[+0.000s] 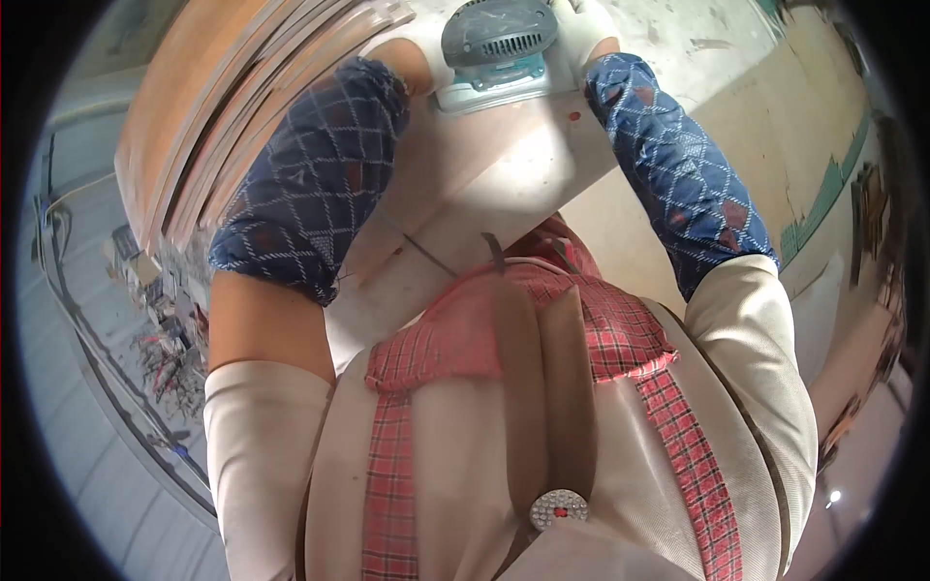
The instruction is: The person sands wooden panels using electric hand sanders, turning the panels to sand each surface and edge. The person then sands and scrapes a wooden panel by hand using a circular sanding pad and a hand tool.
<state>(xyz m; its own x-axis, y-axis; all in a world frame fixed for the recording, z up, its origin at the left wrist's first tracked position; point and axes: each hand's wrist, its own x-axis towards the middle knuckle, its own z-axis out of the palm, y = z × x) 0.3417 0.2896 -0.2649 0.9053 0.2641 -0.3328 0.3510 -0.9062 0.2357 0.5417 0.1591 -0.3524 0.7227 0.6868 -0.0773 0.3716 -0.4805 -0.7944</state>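
Note:
A power sander (499, 44) with a dark vented top and a teal body sits on a pale flat board (484, 145) at the far side. My left hand (421, 44), in a white glove, is closed against the sander's left side, its fingers mostly hidden behind the tool. On the opposite side my right hand (587, 27), also white-gloved, grips the sander, with its fingertips near the upper edge of the picture. The sander's flat base rests on the board. A small reddish spot (574, 116) marks the surface near my right wrist.
Curved, stacked wooden panels (208, 126) rise on the left, close to my left forearm. Scraps and debris (170, 324) lie beyond them on the floor. A large pale sheet with a worn green edge (823, 198) spreads to the right. My red plaid apron (436, 334) is close to the board's near edge.

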